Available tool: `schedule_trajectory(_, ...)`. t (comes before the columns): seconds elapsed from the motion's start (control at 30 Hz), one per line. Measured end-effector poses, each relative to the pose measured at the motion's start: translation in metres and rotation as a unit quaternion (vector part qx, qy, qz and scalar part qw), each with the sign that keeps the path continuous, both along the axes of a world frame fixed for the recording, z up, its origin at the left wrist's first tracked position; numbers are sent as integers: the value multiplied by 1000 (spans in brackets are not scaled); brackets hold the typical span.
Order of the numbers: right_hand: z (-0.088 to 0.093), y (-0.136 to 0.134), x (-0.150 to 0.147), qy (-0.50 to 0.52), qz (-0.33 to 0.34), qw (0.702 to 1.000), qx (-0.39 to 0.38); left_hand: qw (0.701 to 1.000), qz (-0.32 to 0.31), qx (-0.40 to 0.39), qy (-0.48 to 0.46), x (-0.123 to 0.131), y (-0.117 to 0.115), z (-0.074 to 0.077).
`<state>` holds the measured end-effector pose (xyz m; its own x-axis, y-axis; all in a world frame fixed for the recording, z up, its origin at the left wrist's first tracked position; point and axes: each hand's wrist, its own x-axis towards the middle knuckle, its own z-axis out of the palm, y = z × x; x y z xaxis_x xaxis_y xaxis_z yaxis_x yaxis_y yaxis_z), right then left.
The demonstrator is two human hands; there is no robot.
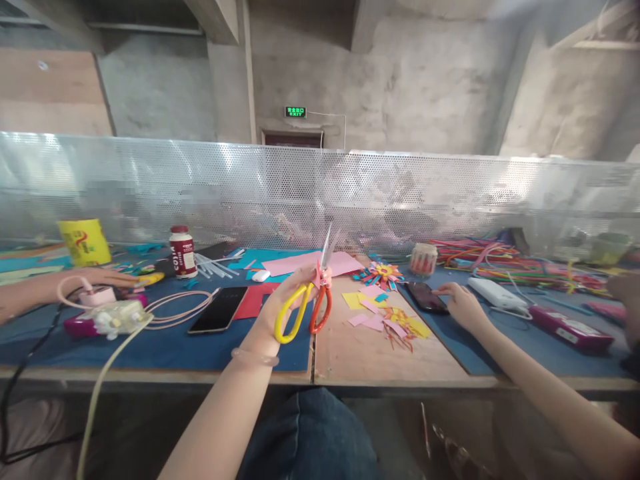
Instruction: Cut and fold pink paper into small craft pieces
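Scissors (pixel 323 279) with one yellow and one orange handle are gripped near the pivot by my left hand (pixel 287 287), blades pointing up and slightly parted. This hand is raised over the table's middle, and a translucent bangle (pixel 255 359) circles its wrist. My right hand (pixel 464 308) rests on the right side with its fingers stretched toward a dark phone (pixel 426 298), fingertips at its edge. Between the hands lie pink and yellow paper scraps (pixel 373 322) and thin orange strips. Behind them sits a multicoloured paper flower (pixel 383 273). Pink paper (pixel 345 263) lies behind the scissors.
Another phone (pixel 219 310), a Costa bottle (pixel 183 253), a yellow can (pixel 85 241) and a power strip with cables (pixel 117 317) stand left, near another person's hand (pixel 107 277). Coloured pipe cleaners (pixel 500 260) and a white power bank (pixel 497 293) lie right. A perforated metal screen (pixel 225 193) borders the back.
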<state>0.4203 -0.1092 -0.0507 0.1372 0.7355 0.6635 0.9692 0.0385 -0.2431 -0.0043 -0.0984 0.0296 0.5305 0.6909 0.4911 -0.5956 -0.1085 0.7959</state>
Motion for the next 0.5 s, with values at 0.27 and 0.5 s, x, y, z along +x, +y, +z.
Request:
schedule_trajectory(0.27,3,-2,-5,-8,3,1000,-29,1000,15,9,-6,1,-2,2)
schedule_trajectory(0.5,8,-5,-9,47,8,999,-20,1000,8,10,-6,1,-6,3)
